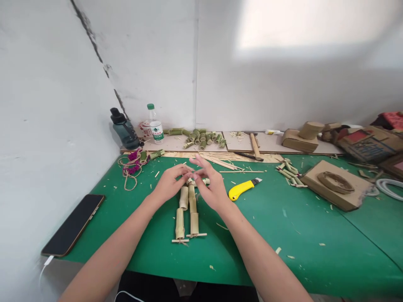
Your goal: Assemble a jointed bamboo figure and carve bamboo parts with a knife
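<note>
Head: white walls (151, 58) flank a green tabletop (315, 235).

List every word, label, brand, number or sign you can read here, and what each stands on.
No text reads with certainty.
Green-capped plastic water bottle: red characters on its label, too small to read surely.
Red-and-white object behind that bottle: red markings, perhaps characters, too blurred to read.
Cardboard box at right: blue print, too blurred to read.
</note>
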